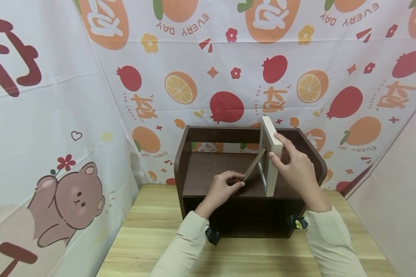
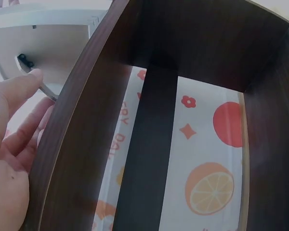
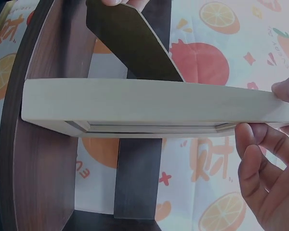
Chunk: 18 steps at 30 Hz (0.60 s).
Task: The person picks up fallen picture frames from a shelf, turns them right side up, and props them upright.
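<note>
A cream-edged photo frame [image 1: 276,169] stands upright, edge toward me, on the top board of a dark brown shelf unit [image 1: 208,167]. My right hand [image 1: 296,165] grips its near upper part, thumb and fingers on opposite faces. From the frame's back a flat support leg [image 1: 254,166] swings out to the left. My left hand [image 1: 225,186] pinches the free end of this leg between thumb and fingers, low over the board. The right wrist view shows the leg [image 3: 135,43] angled away from the frame's thick pale side [image 3: 135,101].
The shelf unit has raised side walls [image 1: 182,161], a back rail [image 1: 225,134] and a dark lower compartment [image 1: 253,217]. It stands on a light wood-grain table [image 1: 152,219] against a fruit-print cloth [image 1: 194,57]. A bear-print cloth [image 1: 72,196] hangs on the left.
</note>
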Each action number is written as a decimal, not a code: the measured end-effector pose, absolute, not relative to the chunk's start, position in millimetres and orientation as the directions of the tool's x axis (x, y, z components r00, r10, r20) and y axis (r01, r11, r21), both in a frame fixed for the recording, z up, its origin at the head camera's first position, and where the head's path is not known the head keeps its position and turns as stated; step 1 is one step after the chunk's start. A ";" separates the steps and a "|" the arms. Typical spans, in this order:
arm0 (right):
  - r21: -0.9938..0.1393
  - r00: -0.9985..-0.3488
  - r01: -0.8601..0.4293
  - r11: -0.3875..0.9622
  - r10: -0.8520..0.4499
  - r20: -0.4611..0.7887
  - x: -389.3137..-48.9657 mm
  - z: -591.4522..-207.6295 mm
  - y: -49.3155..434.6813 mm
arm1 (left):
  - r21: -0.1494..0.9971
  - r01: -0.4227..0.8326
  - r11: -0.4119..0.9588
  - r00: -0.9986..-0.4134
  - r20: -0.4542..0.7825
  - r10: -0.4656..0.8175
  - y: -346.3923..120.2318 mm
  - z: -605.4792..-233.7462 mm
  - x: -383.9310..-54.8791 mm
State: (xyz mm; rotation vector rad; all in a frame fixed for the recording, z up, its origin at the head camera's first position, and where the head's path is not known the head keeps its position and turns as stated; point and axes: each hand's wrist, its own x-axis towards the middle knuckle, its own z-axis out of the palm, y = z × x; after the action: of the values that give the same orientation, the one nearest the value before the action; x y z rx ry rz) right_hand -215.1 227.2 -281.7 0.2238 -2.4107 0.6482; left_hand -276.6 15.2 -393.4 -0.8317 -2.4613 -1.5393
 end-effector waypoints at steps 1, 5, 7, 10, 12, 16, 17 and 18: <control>-0.390 -0.791 -0.309 0.868 -0.007 0.612 -215.5 -281.9 225.9 | 0.795 0.512 0.325 -0.839 0.383 0.385 13.9 -393.5 -276.4; -0.357 -0.790 -0.317 0.879 -0.036 0.612 -217.4 -281.7 219.4 | 0.781 0.530 0.332 -0.833 0.405 0.377 8.8 -394.0 -275.3; -0.338 -0.789 -0.321 0.885 -0.052 0.613 -218.2 -281.5 215.5 | 0.765 0.540 0.350 -0.831 0.417 0.369 6.5 -394.5 -274.8; -0.304 -0.786 -0.325 0.895 -0.078 0.613 -218.9 -281.3 209.2 | 0.731 0.557 0.393 -0.825 0.436 0.359 3.8 -395.2 -273.6; -0.281 -0.783 -0.334 0.900 -0.098 0.615 -219.4 -281.0 204.7 | 0.710 0.567 0.418 -0.821 0.445 0.358 2.8 -395.2 -272.5; -0.250 -0.781 -0.345 0.905 -0.128 0.612 -220.2 -279.9 196.3 | 0.683 0.571 0.455 -0.820 0.448 0.356 1.8 -395.6 -271.0; -0.247 -0.782 -0.345 0.906 -0.131 0.609 -219.9 -279.5 194.7 | 0.678 0.572 0.461 -0.819 0.450 0.356 1.6 -396.0 -270.8; -0.246 -0.783 -0.343 0.907 -0.132 0.607 -219.4 -279.0 193.4 | 0.675 0.572 0.466 -0.820 0.450 0.354 1.3 -396.4 -270.7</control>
State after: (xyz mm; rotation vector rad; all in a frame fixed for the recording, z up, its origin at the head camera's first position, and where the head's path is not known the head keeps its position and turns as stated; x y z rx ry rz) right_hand -219.4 193.4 -279.0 0.3394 -2.4597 0.4614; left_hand -270.7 1.3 -396.4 -0.7967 -2.4694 -1.2778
